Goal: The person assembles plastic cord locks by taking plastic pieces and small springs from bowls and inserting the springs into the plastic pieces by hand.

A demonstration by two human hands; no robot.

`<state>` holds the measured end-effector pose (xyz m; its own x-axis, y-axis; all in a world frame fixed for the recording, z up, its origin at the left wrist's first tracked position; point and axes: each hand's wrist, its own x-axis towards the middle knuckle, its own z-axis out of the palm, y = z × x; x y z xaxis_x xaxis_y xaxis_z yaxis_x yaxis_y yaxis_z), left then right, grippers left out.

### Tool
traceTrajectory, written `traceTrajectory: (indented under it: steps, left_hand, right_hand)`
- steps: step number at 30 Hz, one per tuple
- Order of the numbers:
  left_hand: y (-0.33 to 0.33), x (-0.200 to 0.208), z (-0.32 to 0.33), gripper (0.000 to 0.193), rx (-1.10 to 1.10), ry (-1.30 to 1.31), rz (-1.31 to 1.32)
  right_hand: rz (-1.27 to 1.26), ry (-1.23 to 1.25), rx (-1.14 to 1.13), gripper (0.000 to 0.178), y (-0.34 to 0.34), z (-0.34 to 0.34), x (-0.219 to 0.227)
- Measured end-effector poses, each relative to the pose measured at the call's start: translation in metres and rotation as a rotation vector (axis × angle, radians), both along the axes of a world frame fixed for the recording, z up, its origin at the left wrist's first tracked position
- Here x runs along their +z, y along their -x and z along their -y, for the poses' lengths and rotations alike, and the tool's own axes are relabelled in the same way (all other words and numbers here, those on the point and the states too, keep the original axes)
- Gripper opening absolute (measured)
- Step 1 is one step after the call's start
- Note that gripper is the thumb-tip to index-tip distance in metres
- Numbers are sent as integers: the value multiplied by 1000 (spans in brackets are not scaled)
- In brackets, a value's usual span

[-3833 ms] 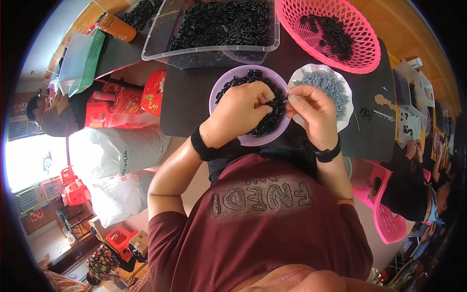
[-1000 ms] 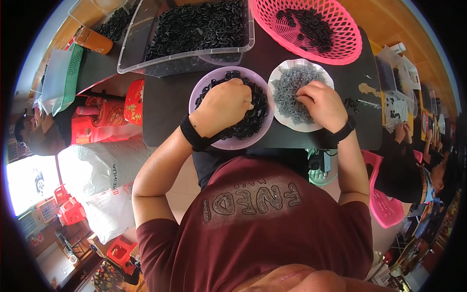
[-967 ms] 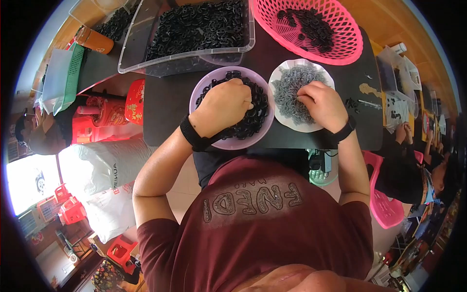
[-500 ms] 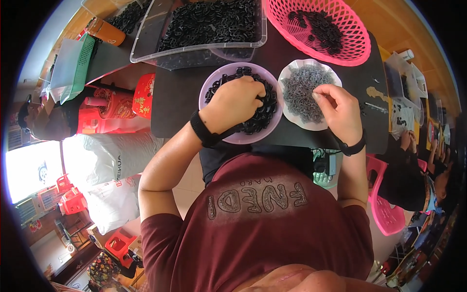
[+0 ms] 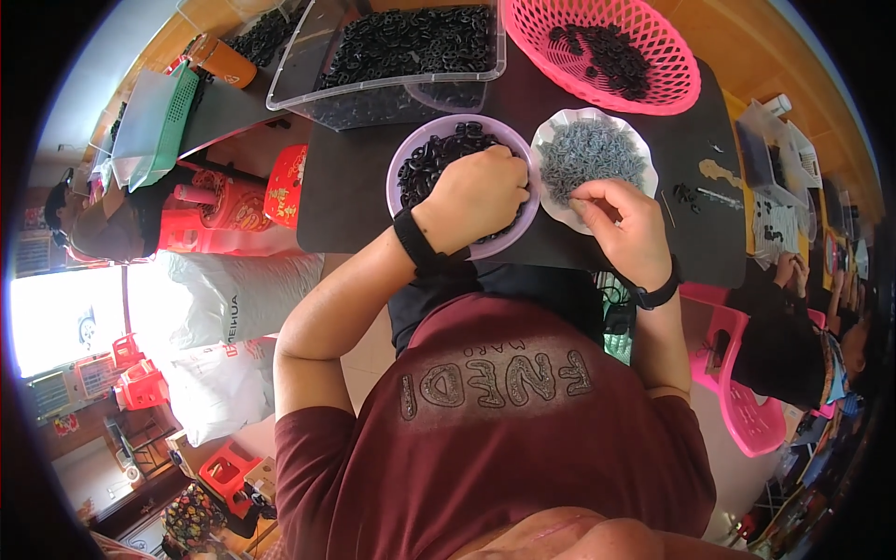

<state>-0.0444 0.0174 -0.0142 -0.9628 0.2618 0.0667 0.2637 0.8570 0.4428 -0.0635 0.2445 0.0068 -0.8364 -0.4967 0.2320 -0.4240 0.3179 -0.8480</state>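
Over the white dish (image 5: 553, 201), right hand (image 5: 627, 229) lower.

Dark table (image 5: 355, 201) runs across the upper middle of the frame. On it: a clear tub (image 5: 392, 79) of black rings at top, pink basket (image 5: 653, 89) upper right, purple bowl (image 5: 403, 163) and white plate (image 5: 551, 201) side by side in front.

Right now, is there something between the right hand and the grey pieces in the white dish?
Nothing visible. The right hand is already at the near edge of the white dish, fingertips on the grey pieces. The left hand lies apart, in the purple bowl.
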Motion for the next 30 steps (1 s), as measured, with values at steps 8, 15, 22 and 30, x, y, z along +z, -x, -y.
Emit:
traceTrajectory:
  steps: [8,15,22,30]
  left_hand:
    - [-8,-2,5,15,-23,90,89]
    - [-16,11,10,13,137,-374,-61]
    - [-37,33,0,19,318,-1538,359]
    - [-51,27,7,13,319,-1440,212]
  right_hand:
    - [40,31,26,10,-12,2,-14]
    - [455,412,78,9,-19,22,-19]
    - [404,816,137,12,-20,69,-23]
    - [367,981,150,11,-21,84,-23]
